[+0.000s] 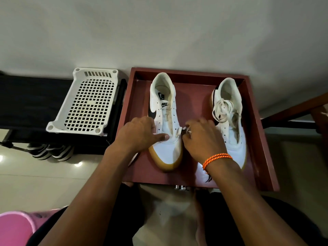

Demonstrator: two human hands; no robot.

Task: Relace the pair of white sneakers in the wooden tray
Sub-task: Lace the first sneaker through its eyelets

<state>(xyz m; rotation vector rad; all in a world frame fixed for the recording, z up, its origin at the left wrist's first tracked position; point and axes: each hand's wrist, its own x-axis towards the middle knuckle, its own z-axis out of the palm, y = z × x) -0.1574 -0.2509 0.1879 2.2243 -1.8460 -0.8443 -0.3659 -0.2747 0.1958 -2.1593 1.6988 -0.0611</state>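
A: Where are the sneakers?

B: Both stand in the wooden tray, right of the frame's centre, toes toward the bottom edge. The left sneaker sits mid-frame, its eyelets bare along the upper part and its tongue showing a black logo. The right sneaker stands well apart from it, nearer the tray's right wall, with a loose lace bunched in a heap over its opening.

A: And the hands?

B: The left hand rests on the left side of the left sneaker, fingers curled over the eyelet row and the thumb pressed flat across the toe end of the tongue. The right hand is at that shoe's right eyelet row, fingers curled and pinching what looks like a white lace end; it's small and half hidden, so I can't be sure. An orange cord bracelet circles the right wrist.

A: Around the tray?

B: Just beside its left wall, a white perforated plastic rack lies on a dark shelf at the left of the frame. Beneath the shelf, dark striped shoes stand on a pale glossy floor. A pink object fills the lower left corner.
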